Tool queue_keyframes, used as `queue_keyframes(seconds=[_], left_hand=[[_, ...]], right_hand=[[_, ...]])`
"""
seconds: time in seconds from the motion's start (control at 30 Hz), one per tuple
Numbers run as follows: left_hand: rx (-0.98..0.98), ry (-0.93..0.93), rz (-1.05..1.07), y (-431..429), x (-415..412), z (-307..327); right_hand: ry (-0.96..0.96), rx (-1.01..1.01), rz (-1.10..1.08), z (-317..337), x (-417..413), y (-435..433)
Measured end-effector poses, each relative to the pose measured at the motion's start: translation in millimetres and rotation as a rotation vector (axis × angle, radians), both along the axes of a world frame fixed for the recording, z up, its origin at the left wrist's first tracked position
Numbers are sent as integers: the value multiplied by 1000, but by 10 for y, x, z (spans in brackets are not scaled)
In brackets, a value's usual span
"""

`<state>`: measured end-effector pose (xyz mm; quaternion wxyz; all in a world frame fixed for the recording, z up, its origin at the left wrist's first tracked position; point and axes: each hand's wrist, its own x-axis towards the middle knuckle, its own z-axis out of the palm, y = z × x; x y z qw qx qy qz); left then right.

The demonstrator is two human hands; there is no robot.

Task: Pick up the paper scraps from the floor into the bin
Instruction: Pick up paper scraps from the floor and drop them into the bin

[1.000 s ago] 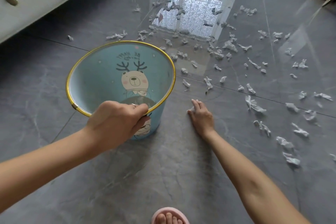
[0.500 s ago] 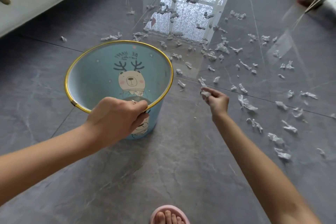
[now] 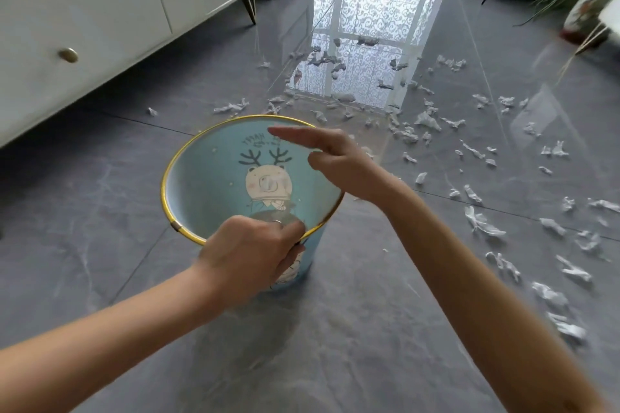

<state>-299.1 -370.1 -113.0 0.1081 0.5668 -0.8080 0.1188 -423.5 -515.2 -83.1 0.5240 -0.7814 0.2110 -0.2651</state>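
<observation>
Your left hand (image 3: 250, 251) grips the bin (image 3: 201, 174) at its near rim. Your right hand (image 3: 339, 161) hangs over the mouth, fingers straight, holding nothing: the drop step, I think. The white spot inside is perhaps a scrap. Next, reach for the paper scraps (image 3: 483, 221) on the floor (image 3: 100, 194) to the right.

Light blue bin (image 3: 208, 178) with gold rim and antlered bear print; white scraps (image 3: 483, 223); grey marbled floor (image 3: 84, 194).

Glossy grey tiled floor (image 3: 100, 204), blue bin (image 3: 208, 178), scattered paper scraps (image 3: 483, 223), white cabinet (image 3: 100, 27)
</observation>
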Motion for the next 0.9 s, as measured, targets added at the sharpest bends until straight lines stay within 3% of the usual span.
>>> queue_keyframes(seconds=[0.1, 0.17, 0.23, 0.33, 0.4, 0.63, 0.83, 0.9], left_hand=[[-3, 2, -3, 8, 5, 2], [-7, -2, -3, 5, 2, 8], [-8, -13, 2, 8, -5, 9], [-8, -29, 12, 13, -18, 16], [-2, -37, 17, 20, -20, 4], [7, -40, 31, 21, -31, 0], [12, -28, 29, 32, -36, -5], [12, -27, 27, 31, -36, -6]], right_hand=[[-206, -2, -252, -149, -170, -86], [-194, 51, -489, -396, -386, -168], [77, 141, -572, -751, -687, -262], [654, 182, -541, -1389, -1147, -336], [823, 188, -573, -1709, -1349, -286], [764, 77, -820, -2021, -1392, -89], [861, 22, -808, -2041, -1323, -130], [789, 68, -807, -1932, -1265, -167]])
